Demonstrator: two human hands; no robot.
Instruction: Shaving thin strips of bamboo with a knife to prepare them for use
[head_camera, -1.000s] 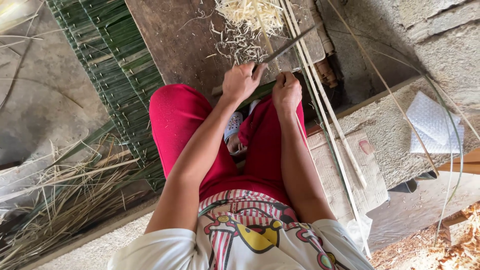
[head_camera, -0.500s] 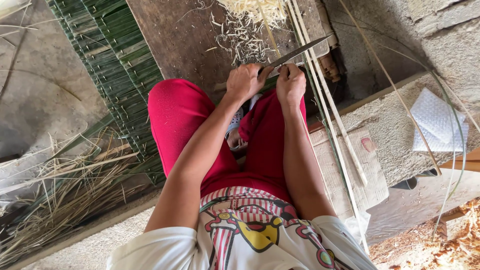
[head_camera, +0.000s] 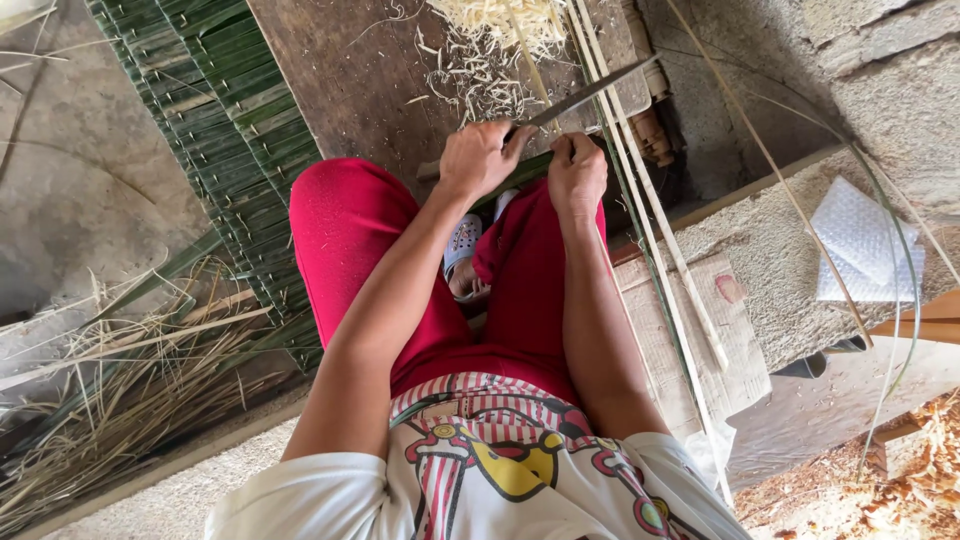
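Our left hand (head_camera: 483, 158) grips the knife (head_camera: 585, 93), whose blade has tilted up slightly since a moment ago; our right hand (head_camera: 577, 175) pinches a bamboo strip (head_camera: 640, 190) (shavings (head_camera: 490, 40) piled ahead) above our knees.

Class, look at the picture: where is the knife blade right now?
In the head view the knife blade lies slantwise near the top centre, running up and right from the left hand, just above the right hand, across the pale bamboo strips and below the shavings.
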